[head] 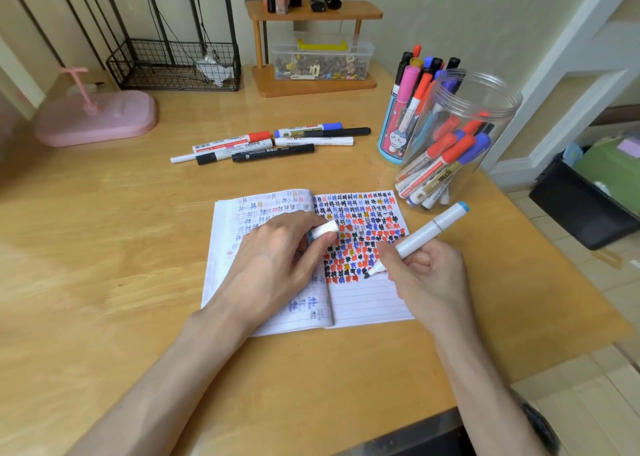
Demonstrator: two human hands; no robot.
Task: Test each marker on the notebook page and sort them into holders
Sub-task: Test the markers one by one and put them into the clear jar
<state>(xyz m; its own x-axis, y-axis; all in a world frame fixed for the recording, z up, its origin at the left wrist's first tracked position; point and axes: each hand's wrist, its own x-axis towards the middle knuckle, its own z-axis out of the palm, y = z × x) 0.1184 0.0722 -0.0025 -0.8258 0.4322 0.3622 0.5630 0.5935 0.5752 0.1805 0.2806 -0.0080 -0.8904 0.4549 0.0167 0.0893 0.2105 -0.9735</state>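
Desk, seen from beside the person.

- Right hand (426, 275) is gripping a white marker (427, 233) with a light-blue end, fingers curled round the barrel. Its dark tip is touching the right page of the open notebook (367, 303), at the lower edge of a dense block of red, blue and black test marks.
- Left hand (277, 254) is lying over the notebook's fold, pinching the marker's white cap (323, 229).
- Notebook is lying flat on the wooden table (104, 247), in front of the person.
- Loose markers (270, 142) are lying in a cluster farther back on the table, well apart from the notebook.
- To the right, a blue cartoon holder (394, 126) is standing upright and packed with markers. Just beside it, a clear plastic jar (460, 137) is holding more.
- Back edge: wire basket (173, 64), wooden shelf (313, 14).
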